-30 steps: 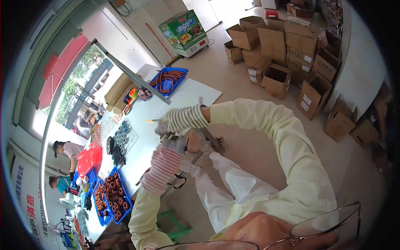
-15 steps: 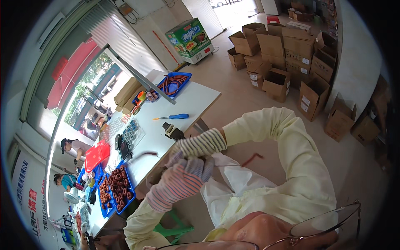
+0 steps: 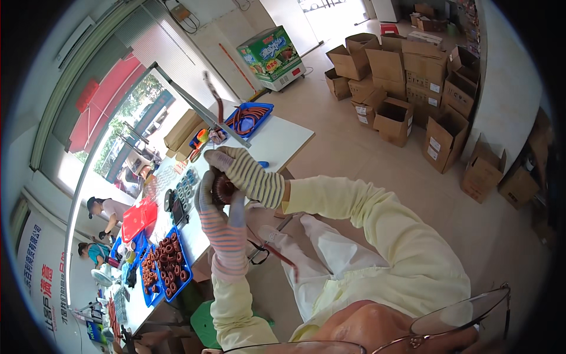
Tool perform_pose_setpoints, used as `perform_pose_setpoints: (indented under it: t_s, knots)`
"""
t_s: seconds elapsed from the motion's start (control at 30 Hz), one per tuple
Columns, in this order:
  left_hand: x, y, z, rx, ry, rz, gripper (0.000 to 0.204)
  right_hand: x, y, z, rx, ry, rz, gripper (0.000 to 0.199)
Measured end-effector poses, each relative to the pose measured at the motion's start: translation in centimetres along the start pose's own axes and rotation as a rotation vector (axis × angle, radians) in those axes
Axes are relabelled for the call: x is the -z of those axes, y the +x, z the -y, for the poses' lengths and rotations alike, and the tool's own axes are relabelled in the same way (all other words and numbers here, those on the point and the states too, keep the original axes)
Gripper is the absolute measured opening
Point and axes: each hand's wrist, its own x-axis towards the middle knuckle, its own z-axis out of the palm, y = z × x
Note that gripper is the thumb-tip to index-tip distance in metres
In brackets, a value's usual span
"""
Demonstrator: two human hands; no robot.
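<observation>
Both hands wear striped knit gloves and meet above the near edge of the white table. Between them is a dark reddish-brown wound coil ring (image 3: 223, 188). My left hand (image 3: 213, 206), in a pink-striped glove, wraps the ring from the left and below. My right hand (image 3: 239, 167), in a dark-striped glove, closes over its upper right side. One reddish lead (image 3: 217, 100) sticks up beyond the hands, blurred. Another red lead (image 3: 287, 264) hangs toward my lap. On the table behind my right hand shows part of a blue screwdriver handle (image 3: 263, 164).
Blue trays (image 3: 184, 251) of similar coils stand on the white table (image 3: 283, 138) at left. A far blue tray (image 3: 269, 110) holds reddish cables beside a metal frame bar (image 3: 197, 106). A green stool (image 3: 203, 324) is below. Cardboard boxes (image 3: 392, 121) are stacked at right. Two people work farther left.
Both hands have moved up and away from my body, and the coil between them now shows. The leads have swung. The black part on the table is now hidden behind my hands.
</observation>
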Motion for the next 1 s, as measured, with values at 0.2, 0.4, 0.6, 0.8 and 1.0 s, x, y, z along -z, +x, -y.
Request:
perform_pose_setpoints:
  t_s: [0.2,0.4,0.6,0.8,1.0]
  knots:
    - [0.2,1.2,5.3,0.251,-0.271,0.023,0.038,3.1,2.3,-4.0,0.071,-0.126,-0.125,0.025]
    - [2.0,4.7,9.7,0.186,-0.073,0.138,0.035,7.9,7.1,-3.8,0.276,-0.231,-0.069,0.031]
    - [0.8,8.4,14.2,0.378,-0.158,0.381,0.036,14.9,8.8,-4.6,0.053,0.011,-0.264,0.033]
    - [-0.3,7.5,20.8,0.494,0.073,0.551,0.035,21.3,7.8,-10.4,-0.278,0.052,-0.335,0.028]
    - [0.9,5.2,25.1,0.671,0.203,0.556,0.035,21.4,0.1,-19.3,-0.555,0.223,0.064,0.036]
